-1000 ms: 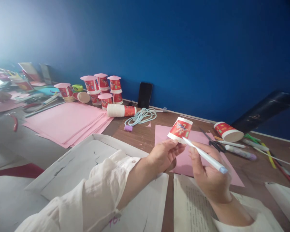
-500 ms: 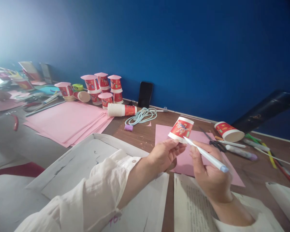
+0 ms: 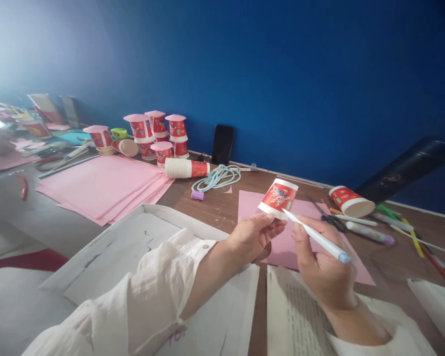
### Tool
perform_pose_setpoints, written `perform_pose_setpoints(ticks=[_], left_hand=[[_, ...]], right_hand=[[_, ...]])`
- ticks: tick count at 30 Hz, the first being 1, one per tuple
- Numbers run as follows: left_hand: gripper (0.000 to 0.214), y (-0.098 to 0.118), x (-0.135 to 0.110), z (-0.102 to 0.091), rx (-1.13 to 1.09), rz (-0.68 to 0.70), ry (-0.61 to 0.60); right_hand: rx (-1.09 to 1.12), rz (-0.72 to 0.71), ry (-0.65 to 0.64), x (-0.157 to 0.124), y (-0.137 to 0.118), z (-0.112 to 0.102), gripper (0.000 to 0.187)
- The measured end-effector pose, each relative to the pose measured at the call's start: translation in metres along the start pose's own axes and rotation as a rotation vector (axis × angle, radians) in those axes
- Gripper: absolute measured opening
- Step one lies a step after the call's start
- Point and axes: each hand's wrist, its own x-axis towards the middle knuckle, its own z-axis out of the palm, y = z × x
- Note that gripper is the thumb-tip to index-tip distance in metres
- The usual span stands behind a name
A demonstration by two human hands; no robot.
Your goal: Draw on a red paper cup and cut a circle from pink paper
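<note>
My left hand pinches the rim of a red and white paper cup, held tilted above a pink paper sheet. My right hand grips a white pen with a pale blue end; its tip touches the cup's rim. Both hands hover over the wooden table.
Scissors, markers and another cup lie to the right. A stack of pink sheets, a sleeve of cups, decorated cups, a coiled cord and a phone sit to the left and behind. White paper lies near me.
The cup has tilted and risen very slightly in my left hand. The pen stays at its rim.
</note>
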Motion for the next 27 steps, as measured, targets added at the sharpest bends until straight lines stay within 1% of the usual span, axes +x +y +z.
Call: perform_pose_setpoints(ticks=[13, 19, 27], left_hand=[[0.014, -0.0027, 0.0036, -0.0047, 0.019, 0.013, -0.049], [0.013, -0.0007, 0.0021, -0.0027, 0.038, -0.005, -0.025], [0.016, -0.0009, 0.0024, -0.0029, 0.049, -0.003, -0.037]], right_hand=[[0.004, 0.003, -0.012, -0.0007, 0.0011, 0.0017, 0.022], [0.001, 0.023, -0.021, -0.0004, 0.0007, 0.0003, 0.021], [0.008, 0.018, -0.035, 0.0014, 0.0005, -0.0003, 0.020]])
